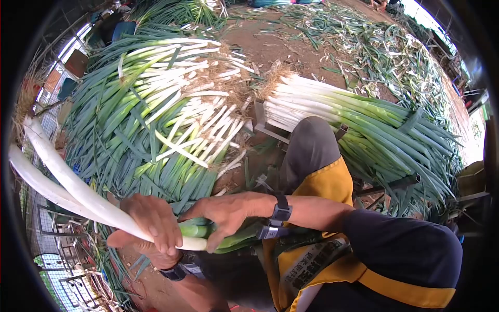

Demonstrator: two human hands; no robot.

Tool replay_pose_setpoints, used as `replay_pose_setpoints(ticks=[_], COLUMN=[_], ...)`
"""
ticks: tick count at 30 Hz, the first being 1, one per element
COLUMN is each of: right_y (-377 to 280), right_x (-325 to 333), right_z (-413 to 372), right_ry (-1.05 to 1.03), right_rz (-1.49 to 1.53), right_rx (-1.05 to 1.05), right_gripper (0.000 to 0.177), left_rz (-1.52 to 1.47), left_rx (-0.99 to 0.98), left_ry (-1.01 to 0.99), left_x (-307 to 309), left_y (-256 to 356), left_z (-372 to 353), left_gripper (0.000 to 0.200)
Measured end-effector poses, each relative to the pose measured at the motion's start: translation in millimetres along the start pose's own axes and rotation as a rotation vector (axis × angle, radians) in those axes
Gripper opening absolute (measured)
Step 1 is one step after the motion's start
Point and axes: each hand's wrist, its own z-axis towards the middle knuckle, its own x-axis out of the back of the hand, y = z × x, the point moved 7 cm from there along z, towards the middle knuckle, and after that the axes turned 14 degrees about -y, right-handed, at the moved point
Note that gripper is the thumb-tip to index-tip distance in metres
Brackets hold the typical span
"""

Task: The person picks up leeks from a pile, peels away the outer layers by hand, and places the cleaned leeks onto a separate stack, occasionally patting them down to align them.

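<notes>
Two thick white leek stalks [67, 179] slant from the far left, roots up, down to my hands. My left hand [150, 226] is wrapped round them, fingers over the top and thumb below. Beside it on the right, my right hand [223, 213] is closed round the green part of the leeks [195, 230], with its thumb and fingers on either side. The lower end of one white stalk shows under my right fingers. Green leaves trail to the right beneath my right wrist. Both wrists wear dark bands.
A large heap of leeks [176, 99] lies behind my hands at the left. Right of it, a neat leek bundle [338, 106] rests in a metal frame [273, 132] beside my raised knee [312, 145]. Leaf scraps [384, 57] cover the ground at the upper right.
</notes>
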Motion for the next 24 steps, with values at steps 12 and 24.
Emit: replay_pose_setpoints(ticks=[12, 24], right_y=[-48, -295], right_x=[-1, 175], right_z=[-20, -109], right_ry=[0.461, 0.944], right_rz=[-0.277, -1.241], right_rx=[0.156, 0.018], right_gripper=[0.081, 0.072], left_rz=[0.240, 0.825], left_rx=[0.012, 0.407], left_ry=[-0.054, 0.482], left_x=[-6, 31], left_y=[31, 2], left_z=[9, -13], left_gripper=[0.090, 0.103])
